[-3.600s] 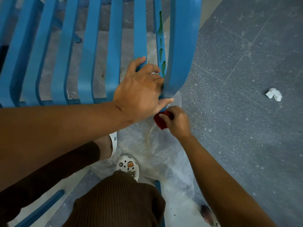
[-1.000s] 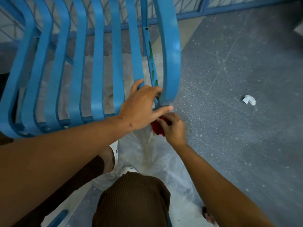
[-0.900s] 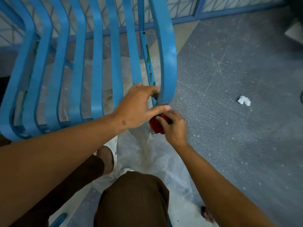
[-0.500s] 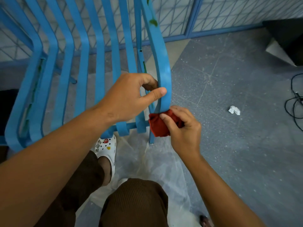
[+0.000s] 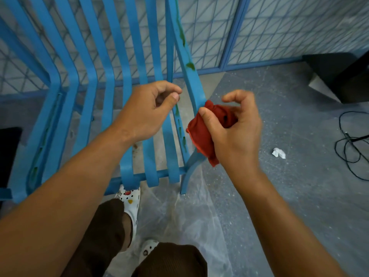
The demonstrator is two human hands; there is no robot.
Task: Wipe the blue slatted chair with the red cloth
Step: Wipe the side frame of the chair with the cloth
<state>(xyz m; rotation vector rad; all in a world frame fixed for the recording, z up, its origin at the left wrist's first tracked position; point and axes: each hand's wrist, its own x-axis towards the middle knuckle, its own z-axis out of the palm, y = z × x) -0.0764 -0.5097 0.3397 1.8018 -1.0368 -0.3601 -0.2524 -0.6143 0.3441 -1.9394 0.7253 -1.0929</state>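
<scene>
Cloth (image 5: 201,134) sat bunched in the right hand's (image 5: 235,136) grip beside the chair's (image 5: 191,80) edge slat; left hand (image 5: 145,114) curled, empty. Loose grasp risked dropping it.

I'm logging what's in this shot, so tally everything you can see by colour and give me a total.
Blue: 1, chair
Red: 1, cloth
White: 3, paper scrap, two clogs
Black: 2, cable, box
Clear: 1, plastic sheet
Total: 8
</scene>
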